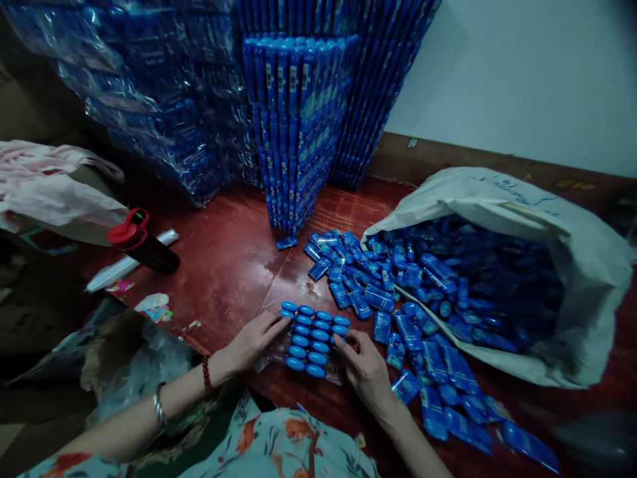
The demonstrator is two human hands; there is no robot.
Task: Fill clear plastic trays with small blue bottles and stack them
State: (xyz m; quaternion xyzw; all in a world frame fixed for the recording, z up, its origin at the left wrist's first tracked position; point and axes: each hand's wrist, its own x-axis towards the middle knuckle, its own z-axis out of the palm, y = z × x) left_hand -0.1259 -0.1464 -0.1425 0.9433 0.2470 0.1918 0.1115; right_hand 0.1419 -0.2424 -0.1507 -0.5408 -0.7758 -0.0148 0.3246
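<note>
In front of me, small blue packs (309, 342) stand close together in rows, their glossy rounded ends facing up. Clear plastic film shows beneath and around them. My left hand (259, 338) is at the block's upper left corner, thumb and fingertips closed on a pack at the edge. On the right side, my right hand (367, 368) has its thumb and curled fingers on a blue pack (340, 330) of the outer column. The fingers partly cover that pack. Loose blue packs (381, 299) in shiny wrapping lie scattered just beyond my right hand.
A white sack (522, 192) lies on its side at right, packs spilling from its mouth. Tall stacks of blue packs (298, 119) rise at the back, some film-wrapped (149, 99). A black bottle with red lid (144, 242) and a white roll (117, 271) stand left on the red-brown table (223, 252).
</note>
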